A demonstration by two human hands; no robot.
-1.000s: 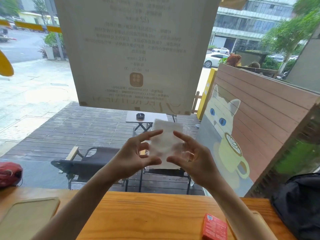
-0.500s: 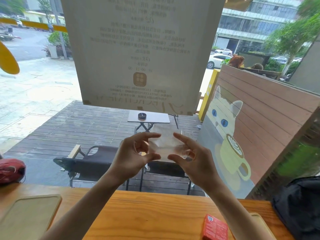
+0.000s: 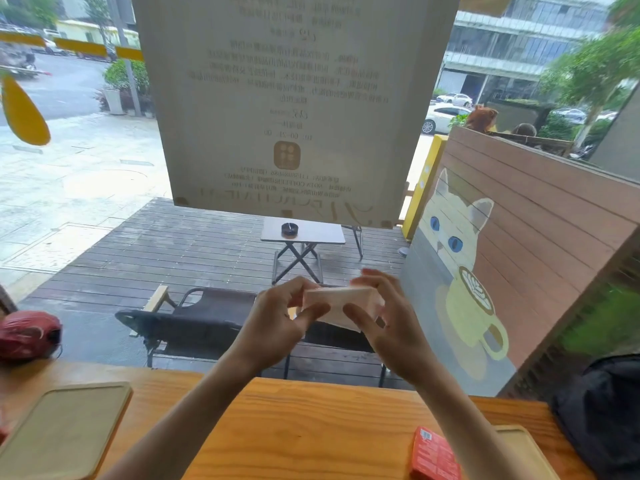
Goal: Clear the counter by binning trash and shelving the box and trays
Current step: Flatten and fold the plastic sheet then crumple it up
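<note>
1. Two hands meet above the wooden counter (image 3: 311,420): the left hand (image 3: 273,323) and right hand (image 3: 388,317) both pinch a white napkin (image 3: 341,303), thumbs on the near face and fingers curled behind it, so each grip is clamped on the paper.
2. Held in the air in front of the window, well above the counter, the napkin now reads as a thick, squat wad.
3. Judged from this, the step in hand is gathering trash: the paper is being folded small before binning.
4. Compared with a second ago, the sheet differs plainly. Then it stood tall and flat between spread fingers; half a second ago it was already shorter; now it is doubled over, and the hands sit closer together.
5. No bin is in view, so the next move likely calls for turning away from the window, with one hand enough to carry the wad.
6. Still to clear are a red box (image 3: 434,457) near the right forearm, a wooden tray (image 3: 65,431) at the left and another tray (image 3: 526,452) just right of the box, partly cut by the frame edge.
7. At the far right rests a dark bag (image 3: 602,410), and a red bundle (image 3: 27,334) sits at the left end.
</note>
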